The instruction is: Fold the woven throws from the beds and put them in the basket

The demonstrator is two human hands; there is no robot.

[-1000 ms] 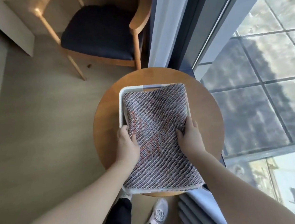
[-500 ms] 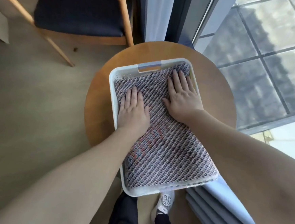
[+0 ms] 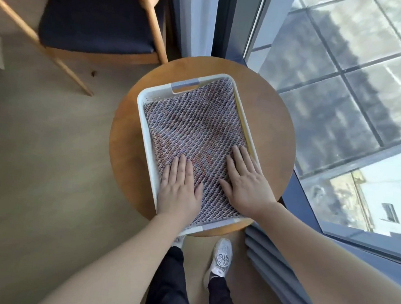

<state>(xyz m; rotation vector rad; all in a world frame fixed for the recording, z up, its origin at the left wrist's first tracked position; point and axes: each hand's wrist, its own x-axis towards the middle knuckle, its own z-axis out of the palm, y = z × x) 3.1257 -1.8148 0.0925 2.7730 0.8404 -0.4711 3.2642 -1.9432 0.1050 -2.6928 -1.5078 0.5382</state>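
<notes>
The folded grey-and-red woven throw (image 3: 194, 129) lies flat inside the shallow white plastic basket (image 3: 142, 109) on the round wooden table (image 3: 277, 134); left hand (image 3: 179, 188) and right hand (image 3: 247, 184) rest on it, palms down, fingers spread, gripping nothing

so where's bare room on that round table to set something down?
Little. The basket fills the middle of the table, the throw fills the basket, and the left hand and right hand lie flat on it. Free: crescents of wood left of the basket, right toward the window, and a strip toward the chair.
</notes>
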